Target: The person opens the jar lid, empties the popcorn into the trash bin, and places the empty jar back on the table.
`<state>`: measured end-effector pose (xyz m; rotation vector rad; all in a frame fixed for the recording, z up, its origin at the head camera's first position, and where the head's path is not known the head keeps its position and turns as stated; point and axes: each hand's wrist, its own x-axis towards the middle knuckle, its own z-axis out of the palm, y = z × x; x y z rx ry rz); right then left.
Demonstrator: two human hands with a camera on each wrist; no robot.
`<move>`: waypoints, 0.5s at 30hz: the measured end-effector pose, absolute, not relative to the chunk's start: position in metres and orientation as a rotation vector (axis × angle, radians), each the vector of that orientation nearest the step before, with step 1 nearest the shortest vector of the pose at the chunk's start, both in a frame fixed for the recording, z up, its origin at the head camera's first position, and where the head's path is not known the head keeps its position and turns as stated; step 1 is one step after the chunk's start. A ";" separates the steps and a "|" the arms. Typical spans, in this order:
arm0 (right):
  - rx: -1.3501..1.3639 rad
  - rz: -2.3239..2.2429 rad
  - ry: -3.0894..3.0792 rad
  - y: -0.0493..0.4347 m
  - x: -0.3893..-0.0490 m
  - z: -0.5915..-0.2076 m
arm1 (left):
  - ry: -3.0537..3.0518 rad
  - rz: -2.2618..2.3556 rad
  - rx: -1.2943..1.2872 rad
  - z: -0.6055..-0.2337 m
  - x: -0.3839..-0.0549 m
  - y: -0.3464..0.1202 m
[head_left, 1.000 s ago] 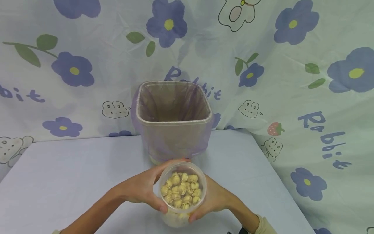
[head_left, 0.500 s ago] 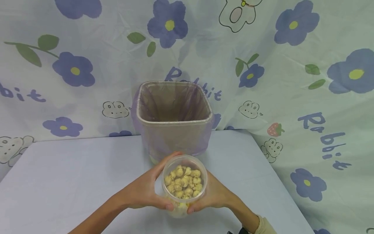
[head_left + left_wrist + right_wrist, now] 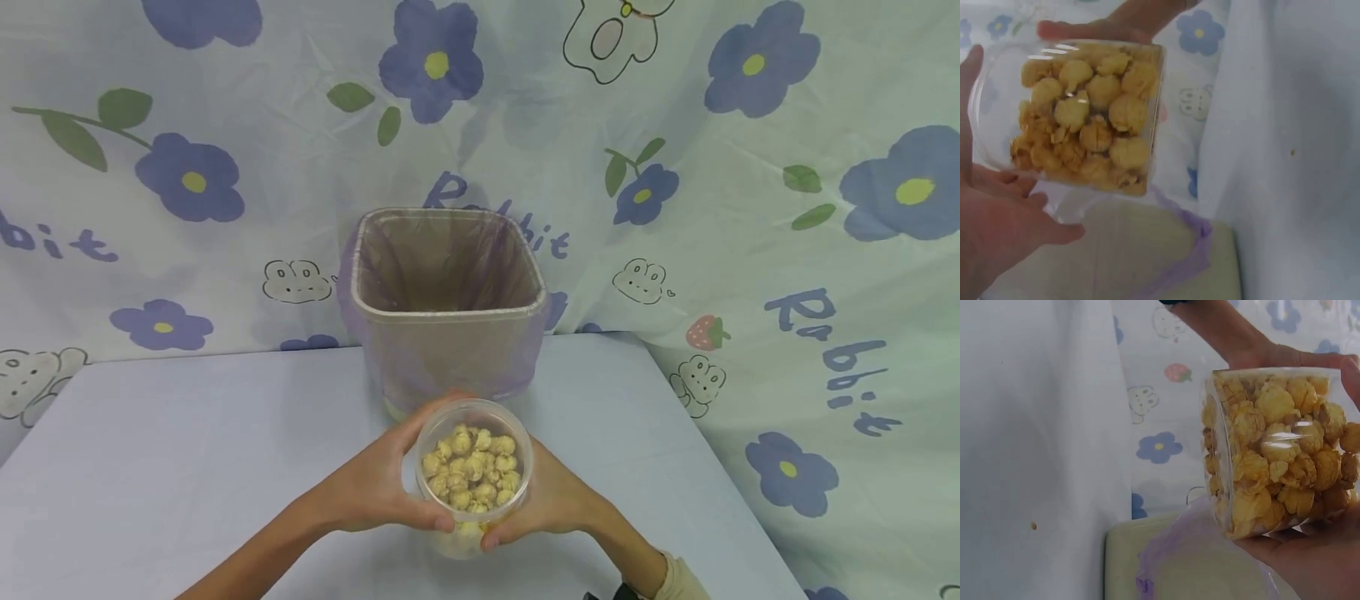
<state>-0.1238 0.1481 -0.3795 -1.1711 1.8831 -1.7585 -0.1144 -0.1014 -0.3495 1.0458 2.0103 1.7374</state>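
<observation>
A clear round plastic jar [image 3: 459, 546] of yellow popcorn [image 3: 472, 468] is held up in front of me by both hands. My left hand [image 3: 384, 485] grips its left side, thumb along the near wall and fingers round the far side. From the right, my right hand [image 3: 557, 498] grips it the same way, its thumb close to the left thumb. In both wrist views the jar's base is raised off the table, and popcorn [image 3: 1088, 119] fills the part near the base. The jar's round rim faces up toward my head.
Just beyond the jar stands a square bin [image 3: 450, 354] lined with a thin purple bag [image 3: 1166, 547]. A white cloth covers the table [image 3: 187, 467], with a small crumb [image 3: 1034, 525] on it. Floral curtains [image 3: 300, 183] hang behind and at right.
Both hands have moved the jar slightly up and right in the head view, nearer the bin. Over the last half second it has stayed almost still.
</observation>
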 end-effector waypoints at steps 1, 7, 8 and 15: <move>-1.164 -1.760 1.872 0.148 -0.124 -0.380 | 2.005 1.737 1.048 -0.350 -0.115 -0.102; -1.170 -1.734 1.729 0.148 -0.123 -0.381 | 1.714 1.736 1.030 -0.350 -0.121 -0.107; -1.176 -1.732 1.722 0.148 -0.123 -0.382 | 1.687 1.735 1.026 -0.350 -0.121 -0.106; -1.189 -1.768 1.817 0.148 -0.124 -0.383 | 1.953 1.782 1.019 -0.352 -0.114 -0.098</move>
